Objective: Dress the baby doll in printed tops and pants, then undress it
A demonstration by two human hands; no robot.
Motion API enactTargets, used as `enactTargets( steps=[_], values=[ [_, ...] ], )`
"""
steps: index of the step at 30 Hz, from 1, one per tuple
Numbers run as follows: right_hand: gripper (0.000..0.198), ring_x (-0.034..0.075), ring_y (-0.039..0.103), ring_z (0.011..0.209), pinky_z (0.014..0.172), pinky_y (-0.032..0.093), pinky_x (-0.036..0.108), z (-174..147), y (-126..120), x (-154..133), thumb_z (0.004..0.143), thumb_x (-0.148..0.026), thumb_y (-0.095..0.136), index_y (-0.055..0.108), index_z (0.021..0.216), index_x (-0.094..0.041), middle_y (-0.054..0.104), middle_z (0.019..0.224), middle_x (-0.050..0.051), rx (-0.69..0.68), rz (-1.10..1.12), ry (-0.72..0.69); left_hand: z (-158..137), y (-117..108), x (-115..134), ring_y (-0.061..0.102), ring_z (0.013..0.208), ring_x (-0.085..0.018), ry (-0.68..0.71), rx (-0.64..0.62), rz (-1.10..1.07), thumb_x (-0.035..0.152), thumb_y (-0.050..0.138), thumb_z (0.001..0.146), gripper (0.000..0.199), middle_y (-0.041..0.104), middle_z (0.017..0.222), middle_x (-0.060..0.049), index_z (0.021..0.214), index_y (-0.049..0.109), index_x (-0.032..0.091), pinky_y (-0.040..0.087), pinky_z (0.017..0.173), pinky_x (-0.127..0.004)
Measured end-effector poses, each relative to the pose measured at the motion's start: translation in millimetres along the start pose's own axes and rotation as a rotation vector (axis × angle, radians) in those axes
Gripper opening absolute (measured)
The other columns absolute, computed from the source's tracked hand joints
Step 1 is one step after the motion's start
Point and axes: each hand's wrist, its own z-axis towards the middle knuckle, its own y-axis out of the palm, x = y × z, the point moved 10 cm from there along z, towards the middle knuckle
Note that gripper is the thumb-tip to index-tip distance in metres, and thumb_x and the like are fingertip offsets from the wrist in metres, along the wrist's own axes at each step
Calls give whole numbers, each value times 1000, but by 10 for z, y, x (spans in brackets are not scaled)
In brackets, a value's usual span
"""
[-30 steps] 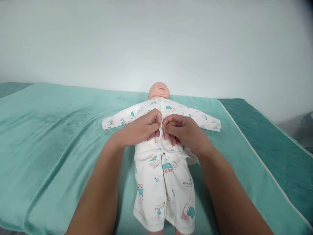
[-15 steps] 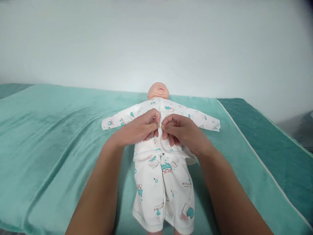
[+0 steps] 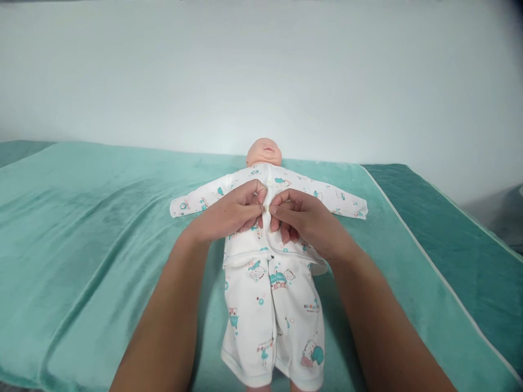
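A baby doll (image 3: 263, 152) lies on its back, head away from me and arms spread out sideways. It wears a white printed shirt (image 3: 245, 250) and matching white pants (image 3: 251, 326). My left hand (image 3: 241, 209) pinches the shirt's front edge at the chest between thumb and fingers. Opposite it, my right hand (image 3: 297, 213) pinches the other side of the front opening. Between my fingertips shows a small pale button (image 3: 266, 208); whether it sits through its hole I cannot tell. The doll's feet run out of view at the bottom.
Light green plush cloth (image 3: 102, 228) with some folds lies under the doll. A darker green cloth (image 3: 445, 234) shows along the right side. Behind rises a plain pale wall (image 3: 261, 71). Something grey and blurred (image 3: 509, 218) stands at the right edge.
My fingertips have drawn slightly apart at the front opening, so the button shows more plainly. The doll and its clothes lie almost as before.
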Motion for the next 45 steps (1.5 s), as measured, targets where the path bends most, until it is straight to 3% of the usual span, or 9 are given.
enactTargets(
  steps=[6, 13, 20, 28, 34, 42, 45],
  values=[
    [23, 10, 56, 48, 42, 37, 20, -2, 21, -14, 85, -40, 66, 54, 85, -21, 66, 66, -1, 37, -38, -10, 24, -9, -31, 31, 44, -7, -7, 10, -17, 12, 45, 73, 17, 40, 47, 10, 82, 37, 23, 23, 43, -20],
    [4, 9, 56, 44, 41, 36, 18, 7, 1, 7, 81, -21, 54, 50, 82, -21, 63, 60, -5, 127, -41, -9, 12, 16, -36, 34, 45, -8, -24, 13, -6, 10, 42, 71, 20, 41, 45, 10, 85, 38, 23, 28, 46, -20],
    [9, 9, 50, 40, 41, 39, 19, 2, 48, -64, 78, -19, 51, 47, 85, -23, 55, 55, -9, 170, -96, -168, 23, -34, -74, 39, 42, -7, -42, 35, -67, 13, 44, 77, 12, 46, 46, 8, 83, 39, 23, 30, 44, -19],
    [10, 9, 52, 43, 44, 41, 20, -13, 98, -95, 81, -18, 48, 46, 88, -25, 55, 57, -10, 110, -134, -193, 34, -61, -76, 33, 38, -5, -8, 65, -96, 9, 44, 73, 16, 40, 44, 11, 81, 41, 22, 24, 43, -19],
    [6, 10, 52, 43, 44, 42, 22, -12, 98, -74, 87, -26, 51, 46, 89, -25, 55, 57, -10, 108, -171, -158, 12, -33, 10, 31, 41, -4, -1, 69, -65, 10, 46, 73, 14, 43, 50, 10, 80, 42, 22, 19, 41, -19],
    [11, 9, 48, 42, 44, 34, 21, -46, 48, -108, 84, -20, 47, 41, 91, -25, 56, 59, -10, 305, -265, -198, 37, 14, 18, 33, 42, -4, -15, 66, -59, 10, 46, 73, 12, 43, 51, 10, 77, 43, 21, 20, 42, -19],
    [11, 9, 48, 42, 43, 35, 20, -31, 58, -85, 85, -20, 46, 42, 93, -25, 57, 59, -9, 268, -175, -192, 22, -7, 24, 33, 42, -4, -10, 80, -56, 10, 45, 74, 12, 47, 51, 9, 79, 44, 21, 22, 43, -20]
  ],
)
